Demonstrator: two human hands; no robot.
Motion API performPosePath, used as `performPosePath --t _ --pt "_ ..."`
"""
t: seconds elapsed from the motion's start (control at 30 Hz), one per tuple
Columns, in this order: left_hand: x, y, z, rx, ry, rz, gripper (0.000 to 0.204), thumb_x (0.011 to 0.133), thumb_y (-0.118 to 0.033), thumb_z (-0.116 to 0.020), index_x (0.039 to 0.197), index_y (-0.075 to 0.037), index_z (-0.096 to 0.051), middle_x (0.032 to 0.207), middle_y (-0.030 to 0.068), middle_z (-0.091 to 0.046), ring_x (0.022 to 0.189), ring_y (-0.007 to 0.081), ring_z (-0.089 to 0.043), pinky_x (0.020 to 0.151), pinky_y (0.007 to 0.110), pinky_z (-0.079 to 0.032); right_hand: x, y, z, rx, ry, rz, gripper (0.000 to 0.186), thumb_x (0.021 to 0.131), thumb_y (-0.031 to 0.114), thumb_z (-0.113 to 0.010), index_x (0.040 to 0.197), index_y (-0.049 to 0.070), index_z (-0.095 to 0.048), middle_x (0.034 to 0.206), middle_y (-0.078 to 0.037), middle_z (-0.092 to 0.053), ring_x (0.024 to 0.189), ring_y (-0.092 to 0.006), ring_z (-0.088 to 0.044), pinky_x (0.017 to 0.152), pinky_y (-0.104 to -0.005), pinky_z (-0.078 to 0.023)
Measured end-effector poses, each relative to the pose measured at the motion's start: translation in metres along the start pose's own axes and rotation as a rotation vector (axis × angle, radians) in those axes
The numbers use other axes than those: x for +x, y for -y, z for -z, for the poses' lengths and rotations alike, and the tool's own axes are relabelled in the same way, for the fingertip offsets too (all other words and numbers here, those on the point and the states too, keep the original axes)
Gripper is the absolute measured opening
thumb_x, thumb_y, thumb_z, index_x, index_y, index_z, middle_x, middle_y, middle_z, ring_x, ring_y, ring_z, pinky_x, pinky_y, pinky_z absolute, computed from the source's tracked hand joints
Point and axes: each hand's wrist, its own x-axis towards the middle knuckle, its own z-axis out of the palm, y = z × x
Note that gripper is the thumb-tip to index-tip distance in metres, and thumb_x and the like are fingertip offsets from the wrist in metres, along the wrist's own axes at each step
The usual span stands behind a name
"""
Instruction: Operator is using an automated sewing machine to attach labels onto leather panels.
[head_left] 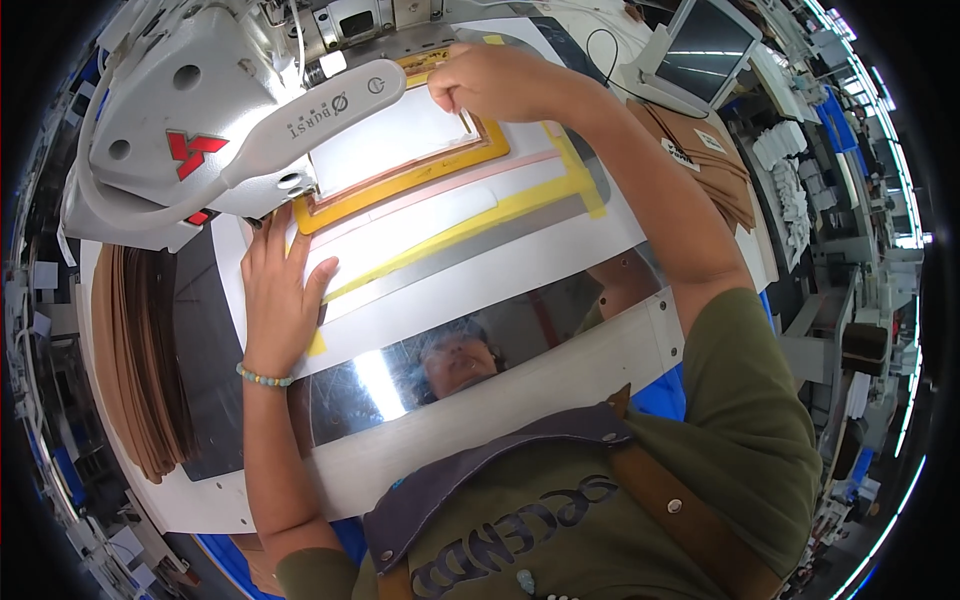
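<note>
My left hand (276, 300) lies flat with its fingers spread on a white sheet (480, 278), its fingertips by the near left corner of a yellow-edged frame (400, 191). Over the far right part of that frame is my right hand (490, 82), fingers curled and pressed together. Whatever they pinch, if anything, is hidden. White material shows inside the frame. Strips of yellow tape (575, 170) and a thin pink strip run across the sheet on the near side of the frame.
A white sewing machine head (215, 90) stands at the far left, a pale lamp (310, 115) reaching over the frame. Brown pieces are stacked at left (130, 350) and right (685, 165). A screen (708, 48) stands far right. A shiny metal plate (540, 320) lies nearer me.
</note>
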Motion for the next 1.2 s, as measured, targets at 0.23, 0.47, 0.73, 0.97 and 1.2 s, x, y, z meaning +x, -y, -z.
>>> performPosePath --t 0.23,0.47,0.73,0.97,1.2 --pt "0.001 0.001 -0.003 -0.029 -0.018 0.014 0.060 0.107 -0.040 -0.057 0.154 -0.002 -0.057 0.168 0.0224 -0.041 0.158 0.0404 -0.032 0.127 0.053 -0.026 -0.003 0.008 -0.033 -0.409 0.075 0.090 0.015 0.101 0.015 -0.064 0.091 0.007 -0.072 0.096 -0.016 -0.066 0.091 -0.0311 -0.068 0.083 -0.0438 -0.052" --pt "0.000 0.001 -0.006 -0.055 -0.086 -0.001 0.058 0.105 -0.041 -0.062 0.147 0.000 -0.063 0.168 0.0224 -0.042 0.157 0.0414 -0.034 0.125 0.053 -0.027 0.024 0.003 -0.009 -0.249 -0.062 0.045 0.016 0.094 0.009 -0.058 0.088 0.008 -0.073 0.086 -0.010 -0.075 0.083 -0.0285 -0.071 0.078 -0.0458 -0.056" --pt "0.000 0.001 -0.003 -0.009 -0.019 0.004 0.060 0.108 -0.042 -0.055 0.153 -0.002 -0.057 0.168 0.0232 -0.041 0.159 0.0406 -0.032 0.126 0.053 -0.027 0.009 0.011 -0.025 -0.237 0.224 -0.004 0.010 0.092 0.009 -0.061 0.084 0.009 -0.067 0.089 -0.012 -0.062 0.085 -0.0286 -0.063 0.077 -0.0417 -0.049" --pt "0.000 0.000 -0.002 -0.020 -0.044 -0.005 0.062 0.108 -0.045 -0.056 0.154 -0.003 -0.056 0.167 0.0235 -0.041 0.158 0.0415 -0.033 0.126 0.053 -0.027 0.013 0.032 -0.019 0.169 -0.058 0.077 0.010 0.090 0.001 -0.059 0.084 0.004 -0.066 0.092 -0.014 -0.071 0.084 -0.0282 -0.068 0.077 -0.0411 -0.054" --pt "0.001 -0.002 0.001 -0.066 -0.052 -0.012 0.063 0.108 -0.045 -0.056 0.155 -0.003 -0.055 0.166 0.0235 -0.042 0.157 0.0423 -0.034 0.123 0.053 -0.029 0.059 0.074 -0.063 0.597 0.233 0.000 0.017 0.104 0.009 -0.052 0.104 0.002 -0.067 0.102 -0.009 -0.074 0.096 -0.0174 -0.069 0.091 -0.0350 -0.055"
